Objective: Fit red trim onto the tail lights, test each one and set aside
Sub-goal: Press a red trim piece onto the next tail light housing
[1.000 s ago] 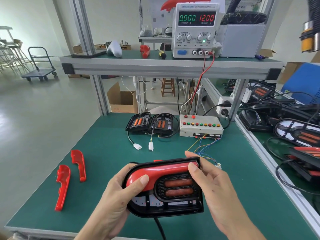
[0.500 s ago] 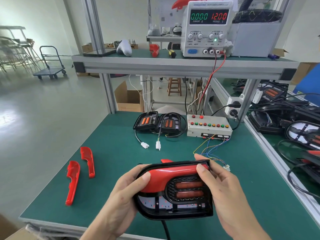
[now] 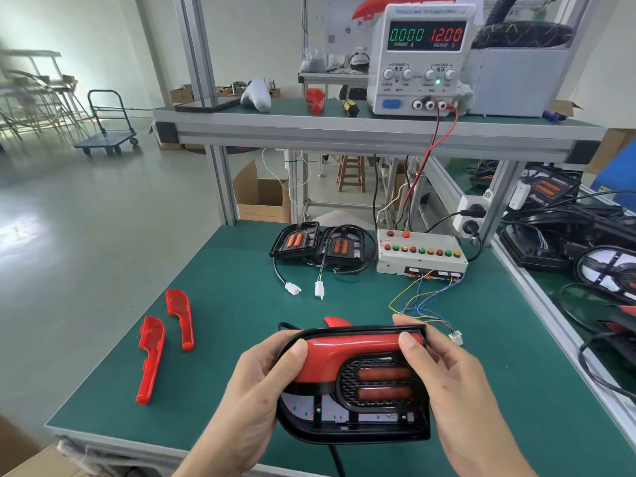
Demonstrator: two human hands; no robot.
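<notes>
I hold a black tail light above the near edge of the green bench, face up. A red trim lies along its top. My left hand grips the light's left end, thumb pressing the trim. My right hand grips the right end, thumb on the trim's right tip. Two loose red trims lie on the mat at the left. Another red piece peeks out behind the held light. Two more tail lights sit at the back with white plugs.
A white test box with coloured buttons stands at the back right, its thin wires trailing to a small connector. A power supply reading 12.00 V sits on the upper shelf. More tail lights and cables fill the bench to the right.
The view has shifted; the held tail light sits slightly lower and nearer in frame. Both hands keep the same grip, thumbs still on the red trim.
</notes>
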